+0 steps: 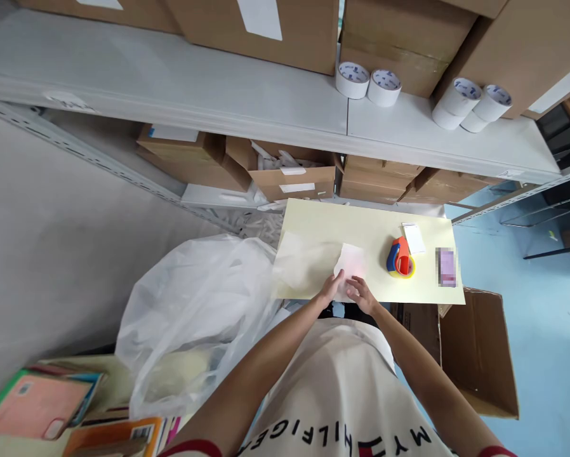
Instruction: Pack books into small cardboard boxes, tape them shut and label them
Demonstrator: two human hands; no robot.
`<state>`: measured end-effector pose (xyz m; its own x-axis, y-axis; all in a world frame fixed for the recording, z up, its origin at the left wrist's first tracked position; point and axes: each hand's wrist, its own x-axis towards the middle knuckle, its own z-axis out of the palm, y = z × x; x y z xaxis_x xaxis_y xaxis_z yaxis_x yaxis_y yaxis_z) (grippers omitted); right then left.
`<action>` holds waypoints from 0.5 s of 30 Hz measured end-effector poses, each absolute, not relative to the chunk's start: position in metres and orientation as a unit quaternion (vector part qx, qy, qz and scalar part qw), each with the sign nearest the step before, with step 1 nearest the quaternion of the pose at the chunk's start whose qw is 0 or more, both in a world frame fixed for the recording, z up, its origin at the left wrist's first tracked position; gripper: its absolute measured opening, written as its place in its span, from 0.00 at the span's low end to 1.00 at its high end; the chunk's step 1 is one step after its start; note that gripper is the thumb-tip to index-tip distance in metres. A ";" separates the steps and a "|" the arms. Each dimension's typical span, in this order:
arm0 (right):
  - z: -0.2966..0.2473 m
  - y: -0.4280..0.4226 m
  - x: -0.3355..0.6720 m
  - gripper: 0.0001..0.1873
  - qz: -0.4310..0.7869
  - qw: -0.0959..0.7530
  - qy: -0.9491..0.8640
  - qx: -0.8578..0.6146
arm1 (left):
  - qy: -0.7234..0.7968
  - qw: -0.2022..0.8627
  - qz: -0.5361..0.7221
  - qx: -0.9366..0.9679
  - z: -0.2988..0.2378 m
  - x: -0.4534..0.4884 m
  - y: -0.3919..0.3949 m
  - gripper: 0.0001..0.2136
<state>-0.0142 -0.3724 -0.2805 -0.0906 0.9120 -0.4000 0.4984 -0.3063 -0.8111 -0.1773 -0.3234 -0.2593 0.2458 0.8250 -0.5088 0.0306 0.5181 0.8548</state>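
Note:
A small pale pink packet in clear wrap lies on the near edge of a cream table. My left hand pinches its near left corner, fingers closed on it. My right hand rests on its near right edge, fingers curled on the wrap. A clear plastic bag lies flat on the table just left of the packet.
A red, blue and yellow tape dispenser, a white notepad and a blurred purple item sit to the right. A large white plastic sack stands left, an open carton right. Shelves behind hold cartons and tape rolls. Books lie lower left.

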 end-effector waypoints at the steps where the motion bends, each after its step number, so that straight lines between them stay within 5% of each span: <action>1: -0.283 -0.371 -0.015 0.25 0.482 0.202 -0.561 -0.642 | 0.549 0.685 0.284 0.386 -0.262 -0.181 -0.323 0.32; 10: -0.301 -0.370 -0.023 0.28 0.449 0.197 -0.591 -0.641 | 0.622 0.455 0.289 0.569 -0.277 -0.183 -0.334 0.21; 15: -0.300 -0.379 -0.018 0.24 0.411 0.281 -0.563 -0.660 | 0.653 0.510 0.142 0.543 -0.281 -0.162 -0.329 0.20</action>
<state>-0.0184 -0.3788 -0.3004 0.0280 0.9736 -0.2266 0.5122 -0.2086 -0.8332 -0.1623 -0.3293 -0.2810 0.1081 0.8527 -0.5112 0.5634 0.3711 0.7381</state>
